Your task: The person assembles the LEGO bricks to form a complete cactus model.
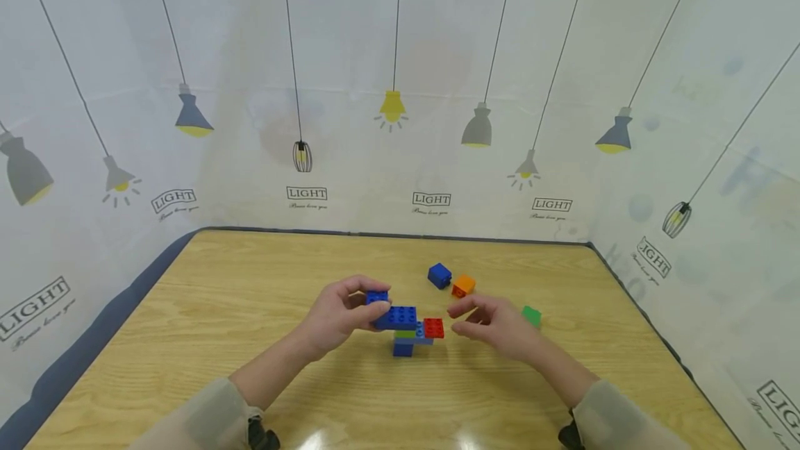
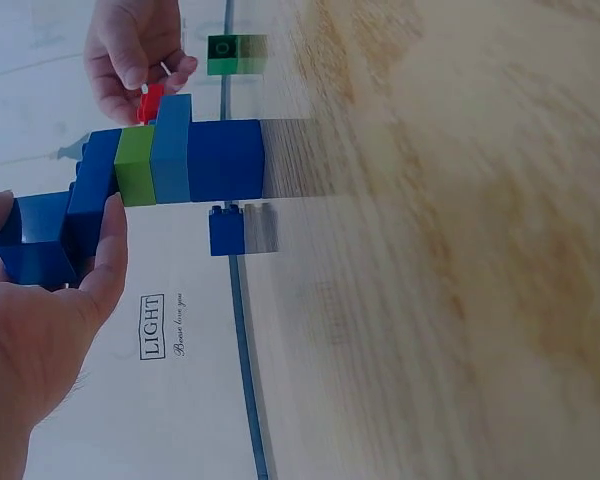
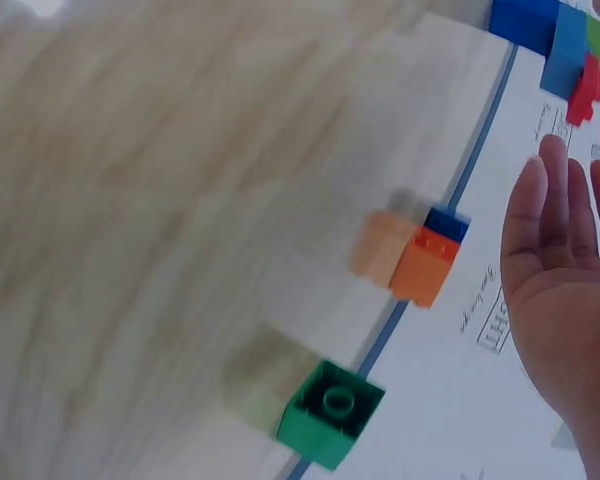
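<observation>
Head view: our left hand [image 1: 335, 317] pinches the top blue brick [image 1: 378, 296]; our spread right hand [image 1: 498, 327], near the red brick [image 1: 434, 328], should best steady the overhanging stack [image 1: 405, 334].

Remotely, I find the left hand [image 2: 42, 335] gripping the blue end [image 2: 38, 238] of a brick stack [image 2: 136, 166]. The right hand [image 2: 132, 52] shows beyond the red brick [image 2: 151, 102]. Green brick [image 2: 222, 56] and loose blue brick [image 2: 227, 232]: apart.

Indoor booth-like setting, lamp-printed walls [image 1: 350, 33] on three sides, wood-grain table [image 1: 187, 311]
</observation>
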`<state>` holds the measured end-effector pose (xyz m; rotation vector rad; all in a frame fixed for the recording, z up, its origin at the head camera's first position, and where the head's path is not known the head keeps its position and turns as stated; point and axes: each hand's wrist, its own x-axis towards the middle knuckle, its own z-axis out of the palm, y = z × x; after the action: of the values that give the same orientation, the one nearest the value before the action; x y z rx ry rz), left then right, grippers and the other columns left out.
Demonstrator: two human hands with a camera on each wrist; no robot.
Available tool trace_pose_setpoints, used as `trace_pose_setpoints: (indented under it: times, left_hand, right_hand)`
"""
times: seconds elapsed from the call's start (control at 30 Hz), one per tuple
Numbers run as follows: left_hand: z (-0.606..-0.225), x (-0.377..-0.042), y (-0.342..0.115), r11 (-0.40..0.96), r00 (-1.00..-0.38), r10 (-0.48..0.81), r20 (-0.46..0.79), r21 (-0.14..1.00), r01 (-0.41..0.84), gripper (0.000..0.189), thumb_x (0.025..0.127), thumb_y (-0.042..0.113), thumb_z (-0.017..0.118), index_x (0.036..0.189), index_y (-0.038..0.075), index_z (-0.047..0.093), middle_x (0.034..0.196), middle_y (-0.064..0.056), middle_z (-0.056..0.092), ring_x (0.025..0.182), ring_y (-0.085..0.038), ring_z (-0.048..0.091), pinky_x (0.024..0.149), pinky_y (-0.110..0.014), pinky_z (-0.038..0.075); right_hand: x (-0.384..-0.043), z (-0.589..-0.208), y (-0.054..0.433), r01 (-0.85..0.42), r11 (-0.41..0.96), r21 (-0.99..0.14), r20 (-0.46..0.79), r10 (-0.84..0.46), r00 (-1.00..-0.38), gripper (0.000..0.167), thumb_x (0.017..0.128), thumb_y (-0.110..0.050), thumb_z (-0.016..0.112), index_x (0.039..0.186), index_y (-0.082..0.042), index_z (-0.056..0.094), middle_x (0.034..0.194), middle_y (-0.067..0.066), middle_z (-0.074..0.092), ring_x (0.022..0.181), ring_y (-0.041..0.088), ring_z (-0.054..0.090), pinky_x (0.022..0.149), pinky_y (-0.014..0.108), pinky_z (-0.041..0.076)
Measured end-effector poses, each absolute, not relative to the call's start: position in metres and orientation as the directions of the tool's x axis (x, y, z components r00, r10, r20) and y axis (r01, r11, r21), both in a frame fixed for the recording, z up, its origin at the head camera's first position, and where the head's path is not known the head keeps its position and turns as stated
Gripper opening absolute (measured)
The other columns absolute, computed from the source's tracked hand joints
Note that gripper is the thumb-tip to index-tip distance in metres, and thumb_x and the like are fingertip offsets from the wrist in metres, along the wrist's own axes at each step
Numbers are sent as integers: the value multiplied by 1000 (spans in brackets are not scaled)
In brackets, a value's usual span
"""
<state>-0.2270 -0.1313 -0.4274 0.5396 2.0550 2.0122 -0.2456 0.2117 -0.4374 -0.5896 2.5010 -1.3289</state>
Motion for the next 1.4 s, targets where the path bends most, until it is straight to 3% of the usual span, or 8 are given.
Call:
trace_pose_setpoints:
  times: [0.17,0.53,0.8,1.1,1.23,1.4]
  left_hand:
    - [-427,-227,-131,5,-913,398,95,994,106,36,105,19,77,138,6,71,132,-13,68,108,-22,73,88,-38,69]
    - [-426,-231,-128,38,-926,369,81,994,103,37,104,21,79,137,8,72,135,-19,68,108,-22,73,88,-37,69]
    - [-428,-235,-125,35,-927,360,104,992,124,36,104,19,79,137,8,73,132,-15,69,105,-21,74,86,-38,70]
    - [-427,-238,-125,31,-920,374,115,990,136,37,104,18,78,138,4,71,131,-17,68,105,-22,73,87,-39,70]
    - [-428,-238,-124,35,-917,379,124,988,148,37,105,18,77,138,3,71,131,-18,69,105,-22,73,87,-39,70]
    - [-428,-238,-124,38,-920,373,119,989,143,37,104,18,78,138,5,72,132,-18,69,105,-22,73,87,-39,70]
  right_hand:
    - [-250,-431,235,-267,524,-809,32,-414,-910,34,105,-29,77,131,-6,74,131,17,75,103,22,72,82,30,64]
    - [-263,-425,287,-267,641,-720,79,-306,-949,34,107,-33,75,133,-11,75,125,5,78,103,15,70,82,27,61]
    - [-271,-431,316,-244,692,-680,69,-271,-960,36,108,-34,72,136,-11,74,130,10,76,109,19,69,82,31,60]
    - [-274,-436,335,-282,681,-675,53,-337,-940,27,110,-20,68,135,-10,75,143,18,69,117,28,69,87,36,60]
    - [-273,-439,340,-257,668,-699,-11,-369,-930,34,110,-20,67,142,-9,71,149,20,65,119,28,69,90,36,61]
    - [-275,-443,345,-228,654,-721,-74,-401,-913,44,104,-8,66,148,-7,67,152,22,63,120,29,66,93,38,57]
